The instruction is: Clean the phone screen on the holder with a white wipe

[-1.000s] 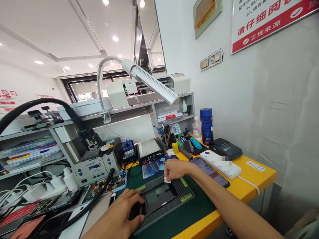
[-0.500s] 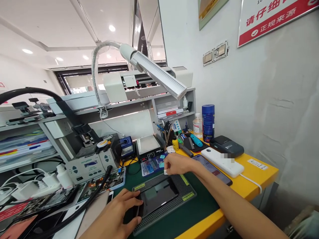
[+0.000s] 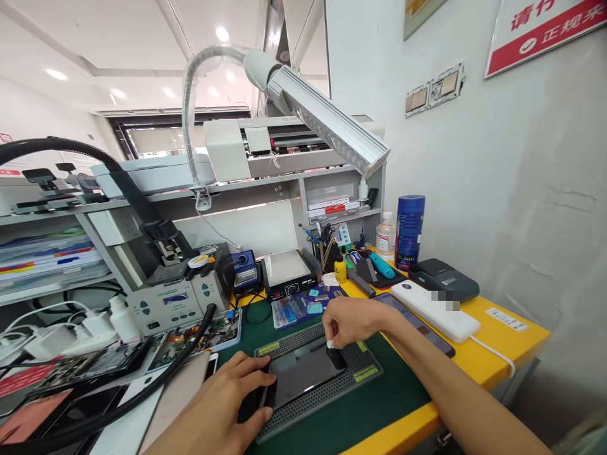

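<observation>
The left hand [image 3: 232, 404] lies flat, pinning the phone [image 3: 303, 376] steady on the mat [image 3: 365, 366], while the right hand [image 3: 353, 322] pinches a small white wipe [image 3: 329, 344] against its far corner

Bright, even indoor light from recessed ceiling spots [image 3: 222, 33] and window band [image 3: 156, 139] at back. Soft, faint shadows under hands. Mild glare on phone screen [image 3: 303, 373]. Wide-angle bending at edges; focus sharp, small pixelated patch on white power bank [image 3: 439, 309].

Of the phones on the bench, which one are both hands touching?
The dark phone on the grey perforated mat; the other phone lies untouched on the yellow edge beside the white power bank.
</observation>
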Demonstrator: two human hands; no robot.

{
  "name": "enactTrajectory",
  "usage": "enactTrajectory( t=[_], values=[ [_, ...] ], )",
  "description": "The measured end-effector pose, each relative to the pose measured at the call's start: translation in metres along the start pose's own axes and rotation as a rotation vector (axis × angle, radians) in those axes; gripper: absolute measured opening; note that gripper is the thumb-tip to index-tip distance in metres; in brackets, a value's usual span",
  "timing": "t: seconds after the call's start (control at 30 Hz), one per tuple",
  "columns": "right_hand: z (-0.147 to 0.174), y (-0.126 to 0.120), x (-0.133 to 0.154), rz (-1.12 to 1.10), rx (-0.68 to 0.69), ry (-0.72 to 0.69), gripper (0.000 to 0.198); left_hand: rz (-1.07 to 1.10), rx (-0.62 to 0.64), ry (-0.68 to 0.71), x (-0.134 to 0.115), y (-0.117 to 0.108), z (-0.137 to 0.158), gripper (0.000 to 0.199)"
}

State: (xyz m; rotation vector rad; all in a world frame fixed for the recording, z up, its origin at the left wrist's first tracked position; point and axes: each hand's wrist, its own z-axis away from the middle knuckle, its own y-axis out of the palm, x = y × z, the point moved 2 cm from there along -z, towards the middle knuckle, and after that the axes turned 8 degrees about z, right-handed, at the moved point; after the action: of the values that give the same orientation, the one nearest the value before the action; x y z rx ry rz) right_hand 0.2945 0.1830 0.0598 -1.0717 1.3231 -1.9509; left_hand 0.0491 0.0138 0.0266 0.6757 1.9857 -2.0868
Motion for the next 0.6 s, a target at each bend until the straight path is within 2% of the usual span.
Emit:
enactTrajectory(
  t=[0.17, 0.23, 0.6],
  values=[
    [0.003, 0.002, 0.002, -0.022, 0.135, -0.026, 0.019, 0.011, -0.011, 0.024, -0.005, -0.002, 0.0, 0.036],
    [0.003, 0.002, 0.004, -0.023, 0.143, -0.022, 0.019, 0.002, 0.007, 0.008, -0.008, -0.002, 0.001, 0.037],
    [-0.009, 0.01, 0.019, 0.055, -0.155, 0.025, 0.014, 0.004, 0.023, 0.03, -0.011, -0.004, 0.003, 0.035]
  ],
)
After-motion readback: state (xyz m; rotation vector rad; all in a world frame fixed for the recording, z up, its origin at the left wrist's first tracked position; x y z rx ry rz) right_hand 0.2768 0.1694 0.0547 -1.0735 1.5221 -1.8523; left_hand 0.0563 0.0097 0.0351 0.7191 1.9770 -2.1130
